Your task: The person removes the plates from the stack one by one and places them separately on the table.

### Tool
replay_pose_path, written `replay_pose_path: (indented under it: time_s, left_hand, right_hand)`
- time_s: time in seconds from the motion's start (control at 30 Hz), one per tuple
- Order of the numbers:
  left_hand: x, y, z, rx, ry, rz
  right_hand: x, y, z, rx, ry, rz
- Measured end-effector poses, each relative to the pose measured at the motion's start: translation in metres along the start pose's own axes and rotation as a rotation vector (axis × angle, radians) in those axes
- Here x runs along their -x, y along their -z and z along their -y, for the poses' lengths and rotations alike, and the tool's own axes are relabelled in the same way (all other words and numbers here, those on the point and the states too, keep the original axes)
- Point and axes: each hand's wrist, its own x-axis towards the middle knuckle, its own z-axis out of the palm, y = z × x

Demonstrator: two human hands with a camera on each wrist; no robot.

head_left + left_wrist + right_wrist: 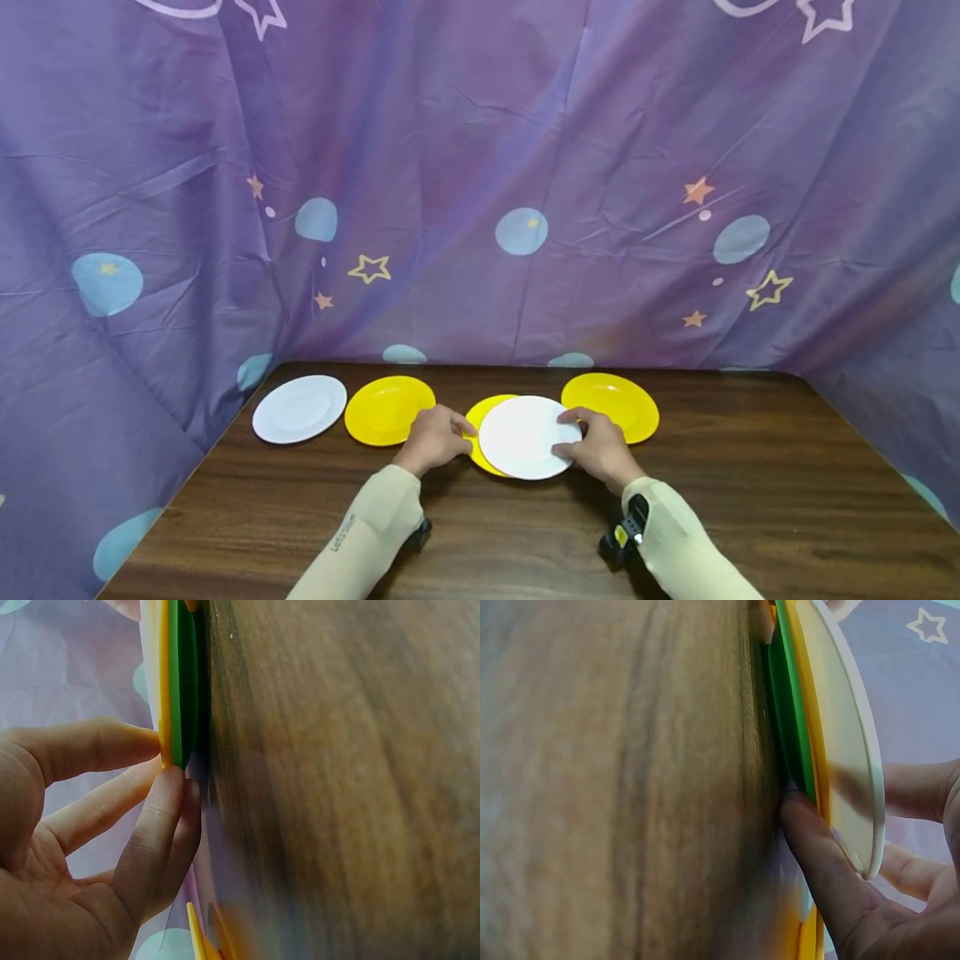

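Observation:
Near the middle of the table, a white plate (525,437) lies over a yellow plate (486,411), shifted to the right so that the yellow rim shows on the left. Beneath the yellow one, the left wrist view shows a green plate (177,682), which the head view hides. My left hand (437,437) pinches the stack's left edge, thumb at the yellow rim and fingers under the green one. My right hand (600,450) holds the white plate's right edge, with fingers over its top and one finger reaching below the green plate's edge.
Another white plate (300,408) lies at the table's far left, with a yellow plate (387,408) beside it. A further yellow plate (618,407) sits behind my right hand. The brown wooden table (750,467) ends at a purple patterned curtain (450,167).

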Motion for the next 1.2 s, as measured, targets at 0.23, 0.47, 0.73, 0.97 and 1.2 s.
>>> replay_pose_path:
  time_s: [0.23,0.47,0.73,0.97,1.2]
  left_hand:
    - [-0.001,0.000,0.001,0.007,0.012,-0.001]
    - [-0.001,0.001,0.001,0.008,0.017,0.008]
    - [0.000,0.001,-0.001,0.027,0.047,0.025]
    - [0.001,0.001,0.000,0.037,0.054,0.030]
    - [0.000,0.001,0.001,0.054,0.063,0.030]
  right_hand:
    - [0.002,0.000,0.002,-0.125,-0.059,0.035]
    - [0.004,0.004,0.000,-0.116,-0.036,0.005]
    - [0.005,0.015,-0.002,-0.070,-0.013,-0.037]
    - [0.006,0.021,-0.006,-0.087,-0.031,-0.026]
    - [0.007,0.028,-0.011,-0.176,-0.055,-0.013]
